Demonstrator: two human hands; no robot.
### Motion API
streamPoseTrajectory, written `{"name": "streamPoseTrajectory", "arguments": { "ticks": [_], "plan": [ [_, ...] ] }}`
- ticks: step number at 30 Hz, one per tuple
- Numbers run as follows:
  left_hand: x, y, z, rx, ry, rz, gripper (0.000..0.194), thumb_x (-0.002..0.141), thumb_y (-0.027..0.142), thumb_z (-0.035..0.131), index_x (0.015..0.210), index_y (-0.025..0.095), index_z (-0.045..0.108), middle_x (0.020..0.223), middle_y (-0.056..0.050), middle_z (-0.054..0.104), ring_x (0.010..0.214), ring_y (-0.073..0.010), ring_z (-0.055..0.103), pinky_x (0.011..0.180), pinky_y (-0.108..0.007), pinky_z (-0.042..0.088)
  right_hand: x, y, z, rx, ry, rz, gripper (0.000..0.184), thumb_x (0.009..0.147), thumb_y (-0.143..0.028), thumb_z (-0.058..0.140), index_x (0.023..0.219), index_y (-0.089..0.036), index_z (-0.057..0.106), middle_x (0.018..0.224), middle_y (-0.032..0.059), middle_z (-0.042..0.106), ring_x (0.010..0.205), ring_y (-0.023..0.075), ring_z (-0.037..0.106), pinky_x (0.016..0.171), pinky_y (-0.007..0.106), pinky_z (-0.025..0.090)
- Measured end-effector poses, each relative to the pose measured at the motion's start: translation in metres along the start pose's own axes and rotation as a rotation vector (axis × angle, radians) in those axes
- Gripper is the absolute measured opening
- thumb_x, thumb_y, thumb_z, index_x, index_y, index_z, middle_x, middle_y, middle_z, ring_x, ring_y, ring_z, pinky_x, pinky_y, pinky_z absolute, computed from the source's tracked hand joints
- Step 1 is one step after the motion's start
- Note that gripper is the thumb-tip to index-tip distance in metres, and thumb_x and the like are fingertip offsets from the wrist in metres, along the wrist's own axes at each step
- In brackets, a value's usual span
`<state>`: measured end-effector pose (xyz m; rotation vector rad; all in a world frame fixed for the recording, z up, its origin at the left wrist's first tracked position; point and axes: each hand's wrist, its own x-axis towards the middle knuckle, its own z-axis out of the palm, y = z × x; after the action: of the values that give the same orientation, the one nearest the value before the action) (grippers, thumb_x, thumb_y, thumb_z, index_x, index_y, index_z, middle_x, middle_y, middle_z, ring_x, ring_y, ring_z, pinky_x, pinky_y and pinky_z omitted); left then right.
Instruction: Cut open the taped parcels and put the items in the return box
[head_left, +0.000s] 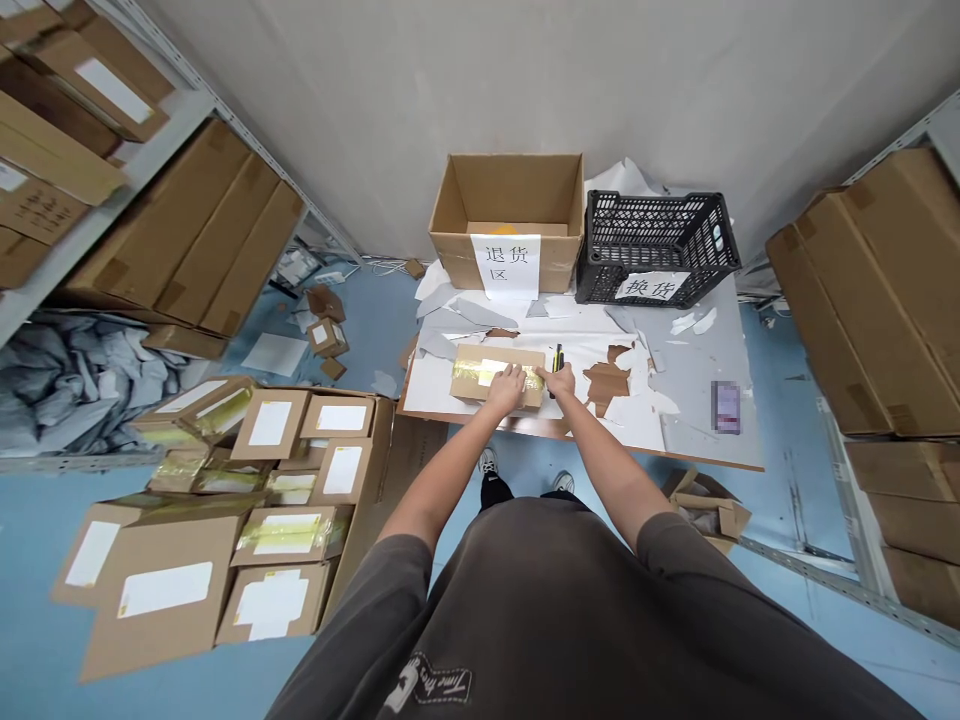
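A taped cardboard box (466, 388) lies near the front edge of the worktable. It has a white label and shiny yellowish tape. My left hand (508, 388) rests on top of it, fingers laid out over the label and tape. At the box's right end, my right hand (556, 381) is closed around a yellow-and-black box cutter (558, 357), which points up and away from me. The fingers of that hand touch or nearly touch the taped end. Whether the blade is out cannot be made out.
Behind stand an open carton (450, 245) with a paper sign and a black plastic crate (592, 290). Torn paper and a brown cardboard patch (607, 382) lie on the table (705, 345), plus a phone (726, 407). Labelled parcels (270, 425) fill a large box at left; shelves flank both sides.
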<state>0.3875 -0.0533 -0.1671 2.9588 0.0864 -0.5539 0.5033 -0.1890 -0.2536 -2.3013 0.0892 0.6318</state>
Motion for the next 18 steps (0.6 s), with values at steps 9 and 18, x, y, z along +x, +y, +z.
{"name": "streamPoseTrajectory", "arguments": {
  "ticks": [9,18],
  "plan": [
    [0.012,-0.007,0.0,-0.091,-0.07,-0.058,0.084,0.074,0.027,0.098,0.141,0.013,0.05,0.133,-0.022,0.068,0.127,-0.0368,0.068,0.106,-0.039,0.051,-0.038,0.047,-0.058,0.044,-0.431,-0.339,0.047,0.106,-0.073,0.036,0.102,-0.029,0.051,0.065,-0.0045,0.061,0.055,0.0192,0.062,0.058,0.027,0.051],
    [0.006,-0.011,0.006,-0.096,-0.053,-0.011,0.084,0.075,0.03,0.098,0.14,0.012,0.048,0.133,-0.023,0.067,0.133,-0.0362,0.064,0.107,-0.038,0.05,-0.003,0.031,-0.1,-0.558,-0.451,-0.563,0.043,0.106,-0.064,0.048,0.093,-0.026,0.064,0.086,0.0068,0.072,0.082,0.026,0.066,0.067,0.028,0.042]
  ]
}}
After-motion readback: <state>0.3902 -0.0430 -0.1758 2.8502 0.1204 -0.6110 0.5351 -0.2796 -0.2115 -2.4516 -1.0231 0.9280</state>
